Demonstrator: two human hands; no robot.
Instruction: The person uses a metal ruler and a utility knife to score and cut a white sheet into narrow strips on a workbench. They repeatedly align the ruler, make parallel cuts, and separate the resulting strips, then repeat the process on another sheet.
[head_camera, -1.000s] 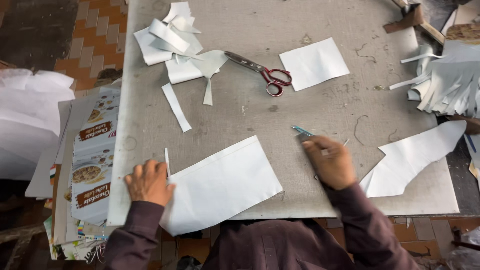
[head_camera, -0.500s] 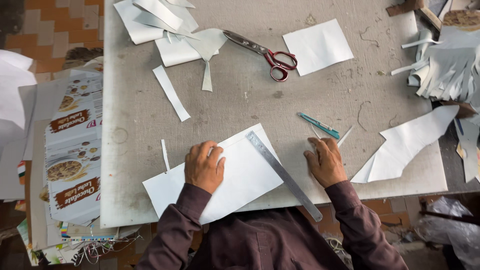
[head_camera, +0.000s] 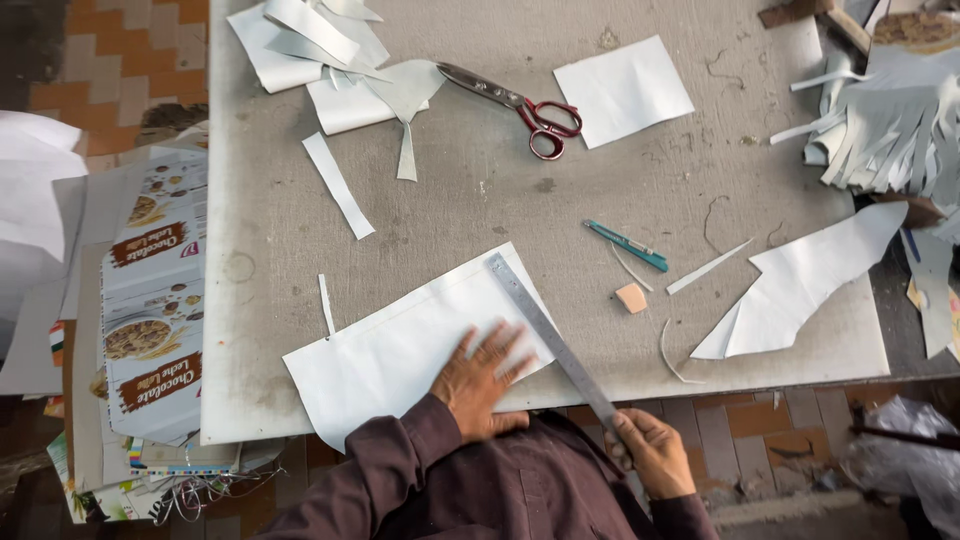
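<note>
White rectangular paper sheet (head_camera: 400, 350) lies under the flat left hand (head_camera: 480, 380); along its right edge, the right hand (head_camera: 650, 450) grips a long steel ruler (head_camera: 550, 340).

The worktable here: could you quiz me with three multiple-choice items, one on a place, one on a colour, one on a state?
1. Where does the ruler lie?
A. along the right edge of the big white sheet
B. under the scissors
C. on the floor

2. What colour are the scissors' handles?
A. blue
B. red
C. yellow

3. What is the left hand doing?
A. gripping the pen
B. hanging off the table
C. pressing flat on the sheet

Answers: A, the ruler runs along that edge, its lower end held by the right hand; B, the loops show red; C, fingers are spread on the paper.
</note>
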